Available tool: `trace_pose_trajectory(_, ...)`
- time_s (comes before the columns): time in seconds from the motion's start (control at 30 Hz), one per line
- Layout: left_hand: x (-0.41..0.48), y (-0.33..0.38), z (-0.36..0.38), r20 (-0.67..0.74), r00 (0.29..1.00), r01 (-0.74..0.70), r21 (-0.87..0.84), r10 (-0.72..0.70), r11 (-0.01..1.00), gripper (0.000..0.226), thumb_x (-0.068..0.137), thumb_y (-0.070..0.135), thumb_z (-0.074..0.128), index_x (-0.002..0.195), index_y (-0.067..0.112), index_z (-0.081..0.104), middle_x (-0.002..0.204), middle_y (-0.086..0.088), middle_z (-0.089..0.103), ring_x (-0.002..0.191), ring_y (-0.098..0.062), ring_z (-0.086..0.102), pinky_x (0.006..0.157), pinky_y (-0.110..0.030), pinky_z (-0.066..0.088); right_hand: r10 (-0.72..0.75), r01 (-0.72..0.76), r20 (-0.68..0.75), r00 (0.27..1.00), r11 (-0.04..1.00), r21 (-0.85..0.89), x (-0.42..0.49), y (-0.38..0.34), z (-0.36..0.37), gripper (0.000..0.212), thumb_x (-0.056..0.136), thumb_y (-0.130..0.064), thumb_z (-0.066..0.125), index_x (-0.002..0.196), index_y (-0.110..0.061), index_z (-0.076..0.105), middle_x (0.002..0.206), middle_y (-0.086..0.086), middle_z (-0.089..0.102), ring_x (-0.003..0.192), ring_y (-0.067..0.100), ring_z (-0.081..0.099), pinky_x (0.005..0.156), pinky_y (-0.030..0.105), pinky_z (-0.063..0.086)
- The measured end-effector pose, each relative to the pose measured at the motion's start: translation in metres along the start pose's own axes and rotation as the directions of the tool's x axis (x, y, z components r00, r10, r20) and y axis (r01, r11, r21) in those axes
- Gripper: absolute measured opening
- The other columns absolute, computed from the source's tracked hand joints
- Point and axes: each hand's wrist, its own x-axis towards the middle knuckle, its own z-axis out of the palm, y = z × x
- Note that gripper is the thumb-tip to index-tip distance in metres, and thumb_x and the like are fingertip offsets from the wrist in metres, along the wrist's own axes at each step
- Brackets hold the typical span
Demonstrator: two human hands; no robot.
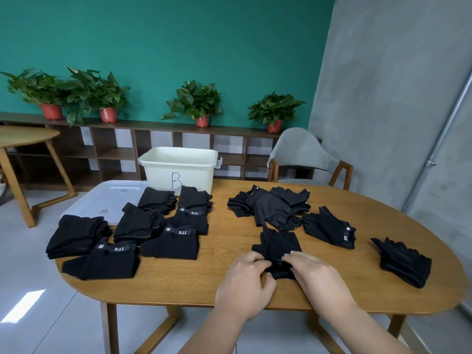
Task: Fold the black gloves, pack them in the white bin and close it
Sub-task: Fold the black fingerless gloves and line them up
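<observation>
Black glove: flat on the wood, its near edge bunched between my two hands, the rest stretching away beyond my fingertips.
Left hand: I see the fingers curled, pinching the glove's near-left edge.
Right hand: fingers and thumb pinch the near-right edge, tips almost meeting those of the left hand.
Loose pile: unfolded black gloves heaped beyond both hands, slightly to the right.
Flat pair: beyond my right hand and to its right, close to the loose pile.
Single bundle: well out to the right of my right hand, apart from everything else.
Folded stacks: several neat black piles to the left of my left hand, some showing a 5.11 tag.
White bin: far beyond my left hand at the table's back edge, open, a blue B on its front.
Lid: flat beside the bin, far left, partly under the folded stacks.
Table: oval, wooden, carrying everything.
</observation>
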Motion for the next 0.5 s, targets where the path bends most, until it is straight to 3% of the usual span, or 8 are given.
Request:
trace_pose_trajectory(0.13,0.0,-0.001,0.002,-0.002,1.0,0.016,0.001,-0.016,1.0,0.048,0.099,0.048,0.044,0.137,0.034,0.069,0.135,0.026,0.052,0.124,0.0,0.051,0.099,-0.024,0.052,0.013,-0.015,0.042,0.999,0.999,0.051,0.004,-0.005,-0.007,0.046,0.082,-0.006,0.082,0.121,-0.028,0.074,0.119,-0.011,0.074,0.115,0.011,0.07,0.09,0.03,0.061)
trace_pose_trajectory(0.27,0.0,-0.001,0.003,-0.024,1.0,-0.007,0.028,0.007,1.0,0.05,0.097,0.05,0.042,0.135,0.032,0.07,0.132,0.022,0.054,0.127,-0.002,0.048,0.106,-0.023,0.046,0.081,-0.094,0.117,0.99,0.989,0.118,0.008,-0.014,-0.021,0.025,0.096,-0.031,0.06,0.12,-0.033,0.067,0.135,-0.021,0.061,0.129,-0.001,0.052,0.103,0.019,0.046)
trace_pose_trajectory(0.33,0.001,-0.002,0.004,-0.03,0.999,-0.015,0.045,0.016,0.999,0.051,0.097,0.051,0.041,0.135,0.032,0.071,0.13,0.021,0.053,0.128,-0.003,0.047,0.108,-0.023,0.043,0.161,-0.18,0.103,0.982,0.96,0.215,0.017,-0.017,-0.026,0.02,0.102,-0.032,0.055,0.117,-0.033,0.067,0.14,-0.022,0.058,0.132,-0.003,0.048,0.105,0.016,0.04)
trace_pose_trajectory(0.4,0.001,-0.002,0.003,-0.029,0.999,-0.011,0.046,0.013,0.999,0.049,0.098,0.051,0.043,0.135,0.033,0.07,0.125,0.02,0.049,0.121,-0.004,0.049,0.103,-0.023,0.045,0.231,-0.254,0.11,0.967,0.912,0.321,0.028,-0.021,-0.025,0.029,0.107,-0.028,0.049,0.131,-0.033,0.065,0.146,-0.02,0.055,0.136,-0.002,0.047,0.112,0.019,0.037)
trace_pose_trajectory(0.5,0.0,-0.001,0.002,-0.021,1.0,-0.011,0.06,0.012,0.998,0.048,0.1,0.051,0.043,0.137,0.031,0.067,0.121,0.018,0.045,0.114,-0.006,0.05,0.1,-0.025,0.047,0.194,-0.308,0.37,0.909,0.909,0.281,0.037,-0.024,-0.014,0.043,0.113,-0.037,0.035,0.154,-0.034,0.049,0.16,-0.019,0.042,0.15,0.001,0.03,0.126,0.026,0.023)
